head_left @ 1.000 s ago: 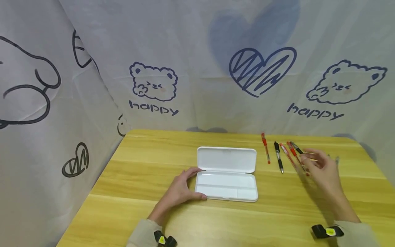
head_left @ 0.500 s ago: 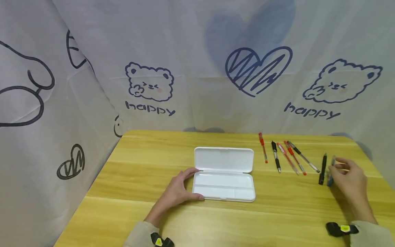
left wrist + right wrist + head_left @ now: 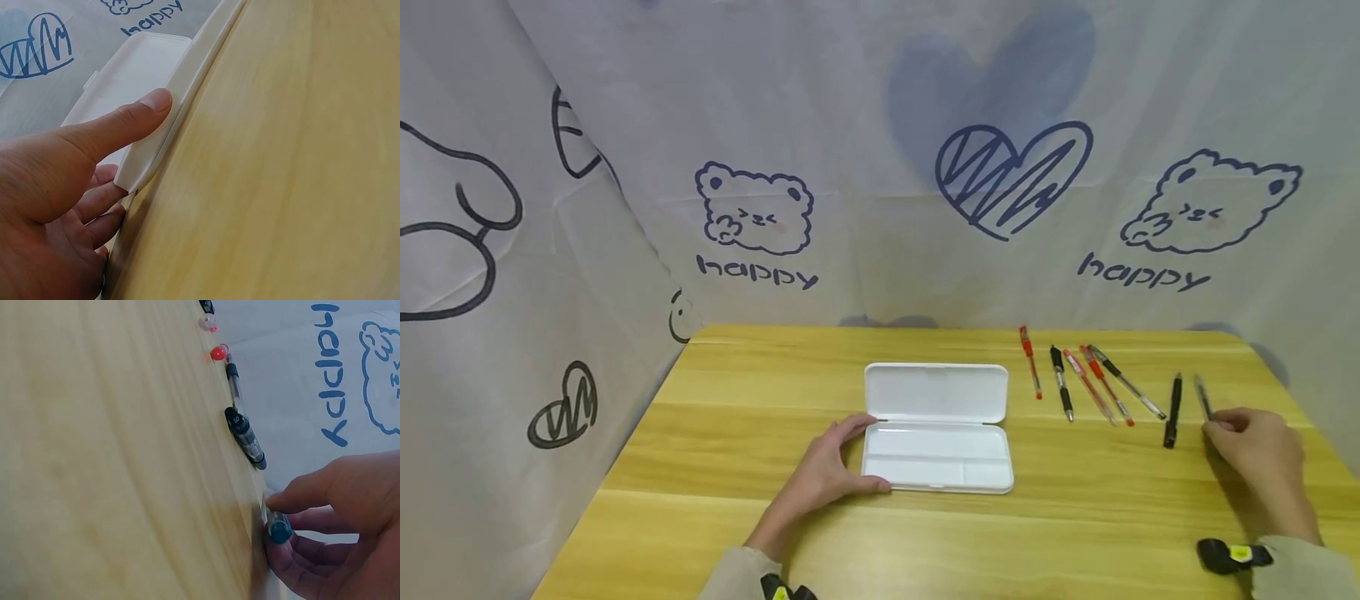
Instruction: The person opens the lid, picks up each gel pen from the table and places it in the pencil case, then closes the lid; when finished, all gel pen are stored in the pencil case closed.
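Note:
A white pencil case (image 3: 936, 392) lies on the table with its lid folded back, showing a long divided tray. My left hand (image 3: 823, 471) grips its left end, thumb (image 3: 147, 112) on the front side and fingers around the corner. At the right, my right hand (image 3: 1262, 446) pinches a clear gel pen (image 3: 1203, 397) near its lower end. The right wrist view shows that pen's blue-green end (image 3: 280, 532) between thumb and fingers; its tip points away, low over the table. Just left of it lies a black pen (image 3: 1173, 411), not touched.
Further left lie a red-capped pen (image 3: 1031, 362), a black-grip click pen (image 3: 1062, 383), two more red pens (image 3: 1090, 387) and a black-capped clear pen (image 3: 1126, 382). A white printed curtain (image 3: 865, 208) hangs behind and left of the wooden table (image 3: 737, 392).
My right hand has moved right, from the group of pens past the black pen to the clear gel pen, which it now pinches. My left hand stays at the case. The head view has shifted slightly.

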Available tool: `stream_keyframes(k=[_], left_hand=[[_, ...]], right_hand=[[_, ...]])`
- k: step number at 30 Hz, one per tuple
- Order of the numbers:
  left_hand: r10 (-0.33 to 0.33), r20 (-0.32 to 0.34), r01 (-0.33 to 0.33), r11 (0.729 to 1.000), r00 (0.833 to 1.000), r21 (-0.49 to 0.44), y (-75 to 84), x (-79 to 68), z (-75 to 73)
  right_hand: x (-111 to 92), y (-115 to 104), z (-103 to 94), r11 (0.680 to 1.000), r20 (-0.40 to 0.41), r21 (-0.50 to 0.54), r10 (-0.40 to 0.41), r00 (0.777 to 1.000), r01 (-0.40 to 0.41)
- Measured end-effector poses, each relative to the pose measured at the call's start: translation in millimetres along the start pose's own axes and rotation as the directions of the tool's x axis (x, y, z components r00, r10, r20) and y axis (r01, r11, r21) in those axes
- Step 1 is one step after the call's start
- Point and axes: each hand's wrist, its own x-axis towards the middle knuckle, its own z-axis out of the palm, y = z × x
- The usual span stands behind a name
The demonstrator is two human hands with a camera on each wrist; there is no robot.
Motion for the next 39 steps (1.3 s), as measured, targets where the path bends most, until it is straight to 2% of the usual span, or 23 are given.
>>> stream_keyframes(k=[4,8,12,16,22,29,35,39], left_hand=[[-0.003,-0.001,0.003,1.0,1.0,0.0,-1.6,-1.0,0.6],[-0.004,0.001,0.004,1.0,1.0,-0.002,-2.1,-1.0,1.0],[-0.003,-0.002,0.003,1.0,1.0,-0.001,-2.4,-0.8,1.1],[-0.001,-0.007,0.001,1.0,1.0,0.006,-3.2,-0.6,1.0],[-0.002,-0.006,0.002,1.0,1.0,0.008,-3.4,-1.3,0.9],[-0.014,0.01,0.014,1.0,1.0,-0.002,-2.3,-2.2,3.0],[-0.009,0.006,0.009,1.0,1.0,-0.012,-2.6,-1.2,2.3],[-0.011,0.003,0.011,1.0,1.0,-0.014,-2.5,-1.1,0.6]], right_hand=[[-1.0,-2.1,0.7,0.999,-0.037,0.026,0.045,0.998,-0.044],[-2.6,-7.4,0.4,0.997,-0.095,0.072,0.043,0.995,-0.036],[-4.2,-15.1,-1.6,0.989,-0.131,0.147,-0.001,0.991,0.02],[-6.2,-27.3,-4.0,0.962,-0.125,0.265,-0.037,0.991,0.07],[-11.4,-51.9,-3.6,0.911,-0.093,0.4,-0.068,0.993,0.1],[-23.2,-92.9,6.8,0.885,-0.098,0.404,-0.211,0.973,0.233],[-24.6,-130.0,13.9,0.831,-0.09,0.469,-0.292,0.952,0.299],[-25.3,-151.7,17.5,0.813,-0.074,0.487,-0.324,0.943,0.318]])
